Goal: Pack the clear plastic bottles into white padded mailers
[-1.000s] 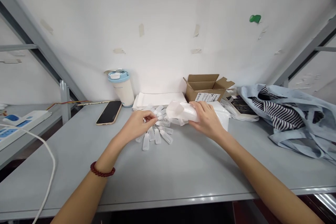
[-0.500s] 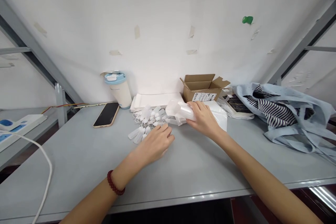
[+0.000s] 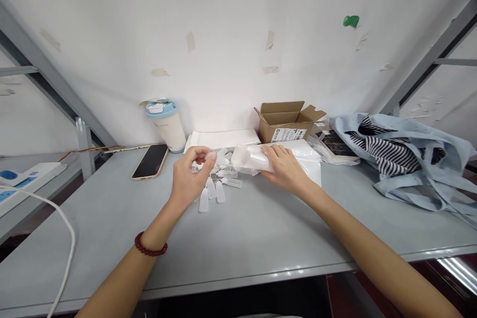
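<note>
My right hand (image 3: 285, 166) is closed around a translucent plastic bag (image 3: 250, 158), whose mouth faces left. Just left of the bag lies a loose bunch of white translucent plastic tags (image 3: 219, 191) with thin loops. My left hand (image 3: 191, 175) reaches over this bunch, thumb and index finger curled together at its upper left on a tag; part of the tag is hidden by the fingers. Under and behind my right hand is a white plastic mailer (image 3: 311, 165), lying flat on the grey table (image 3: 246, 243).
At the back stand a blue-lidded cup (image 3: 169, 126), a stack of white sheets (image 3: 225, 138) and an open cardboard box (image 3: 285, 121). A phone (image 3: 150, 161) lies left. A light-blue cloth bag (image 3: 428, 169) is at right, and a white cable (image 3: 70, 243) crosses the left side.
My left hand has moved up and left, from beside the tags to over them with fingertips pinched. Several tags have shifted toward me. My right hand keeps hold of the bag, which has tilted slightly.
</note>
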Demonstrator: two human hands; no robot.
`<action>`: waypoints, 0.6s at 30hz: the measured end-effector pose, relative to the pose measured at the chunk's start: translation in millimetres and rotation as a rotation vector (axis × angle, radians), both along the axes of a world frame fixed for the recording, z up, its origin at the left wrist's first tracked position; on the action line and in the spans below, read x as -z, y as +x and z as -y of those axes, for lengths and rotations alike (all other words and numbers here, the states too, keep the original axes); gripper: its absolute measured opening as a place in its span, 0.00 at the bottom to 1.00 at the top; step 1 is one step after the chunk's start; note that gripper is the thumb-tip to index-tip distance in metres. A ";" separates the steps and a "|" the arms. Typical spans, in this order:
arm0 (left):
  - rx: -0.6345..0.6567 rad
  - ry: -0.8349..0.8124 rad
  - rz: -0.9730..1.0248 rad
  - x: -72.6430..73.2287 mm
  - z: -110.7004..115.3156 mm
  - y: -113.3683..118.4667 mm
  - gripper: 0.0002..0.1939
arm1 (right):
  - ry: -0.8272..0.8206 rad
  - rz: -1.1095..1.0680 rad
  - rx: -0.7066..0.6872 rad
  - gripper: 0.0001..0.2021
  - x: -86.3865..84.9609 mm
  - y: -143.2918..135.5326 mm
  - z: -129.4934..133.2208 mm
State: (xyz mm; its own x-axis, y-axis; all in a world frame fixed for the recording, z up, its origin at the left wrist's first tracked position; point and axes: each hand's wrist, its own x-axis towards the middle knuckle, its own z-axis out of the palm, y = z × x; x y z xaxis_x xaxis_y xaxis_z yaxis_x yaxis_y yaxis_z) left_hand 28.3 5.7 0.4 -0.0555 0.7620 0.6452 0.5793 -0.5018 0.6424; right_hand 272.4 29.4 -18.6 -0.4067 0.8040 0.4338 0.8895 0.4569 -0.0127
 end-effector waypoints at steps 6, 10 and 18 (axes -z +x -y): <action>0.037 -0.028 0.107 4.1 -1.5 4.9 0.08 | 0.014 0.020 -0.054 0.19 0.1 -4.2 4.5; -0.008 0.054 0.304 1.5 0.1 4.2 0.08 | 0.012 0.040 -0.041 0.19 0.4 -4.5 4.6; -0.014 0.024 0.167 10.3 0.7 9.6 0.08 | 0.043 0.016 -0.104 0.21 1.1 -7.8 7.0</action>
State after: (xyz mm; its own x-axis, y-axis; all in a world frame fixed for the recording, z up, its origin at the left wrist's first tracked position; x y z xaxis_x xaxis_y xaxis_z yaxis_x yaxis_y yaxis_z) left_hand 37.9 5.0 -9.9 -0.1740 0.7448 0.6442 0.4728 -0.5107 0.7181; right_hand 264.6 22.4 -19.7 -0.4942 0.7378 0.4597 0.8370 0.5468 0.0222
